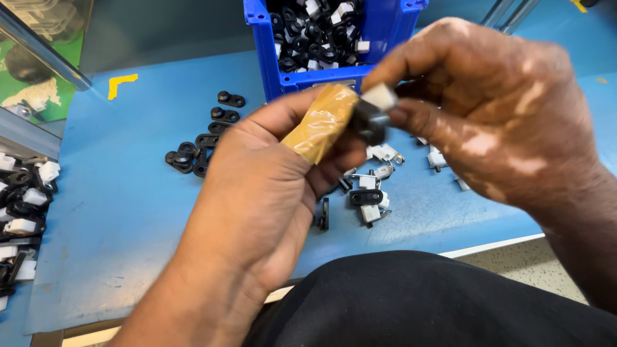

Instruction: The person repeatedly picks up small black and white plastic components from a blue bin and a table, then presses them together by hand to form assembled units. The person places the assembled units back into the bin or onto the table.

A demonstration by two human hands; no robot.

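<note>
A small black part [369,122] with a white block [380,96] at its one-o'clock end is pinched between the left hand [257,205], thumb taped, and the right hand [495,115], above the blue mat [128,212].

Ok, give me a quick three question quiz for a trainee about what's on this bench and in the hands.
1. True or false: the blue bin holds black and white parts.
2. Which hand has tan tape on its thumb: A left hand, B right hand?
3. Fill in: loose black brackets lie on the ___ mat.

Key: 1 true. 2 A; both hands pinch one small black and white part. 3 blue.
</note>
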